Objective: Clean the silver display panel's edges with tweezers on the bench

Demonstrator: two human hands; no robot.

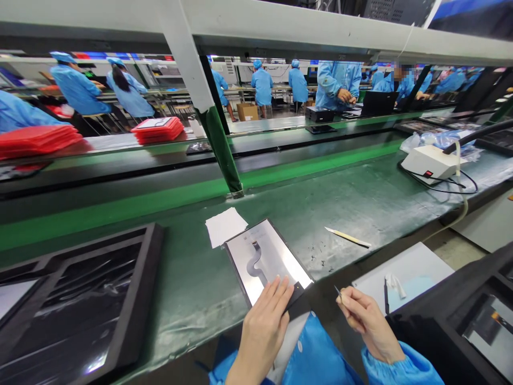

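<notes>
Resting left hand (262, 323) flat on a display panel (276, 248), fingers (273, 293) outstretched, at the near edge of the green tabletop (192, 299), between white paper (225, 226) and slim yellow tool (348, 236) — pinching a thin dark-tipped piece (337, 291) in right hand (366, 316).

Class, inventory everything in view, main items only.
Workbench: 1, green, foreground
Flat rectangular panel: 1, silvery, bench edge
Paper stack: 1, white, beside panel
Pen-shaped tool: 1, yellow, right of panel
Boxy device: 1, white, bench right
Foam trays: 2, black, lower left, lower right
Flat stacks: 2, red, upper left
Open laptop: 1, black, beyond bench
Workers: several, blue clothing, background
Left hand: 1, blue sleeve, on panel
Right hand: 1, blue sleeve, holding thin tool
</notes>
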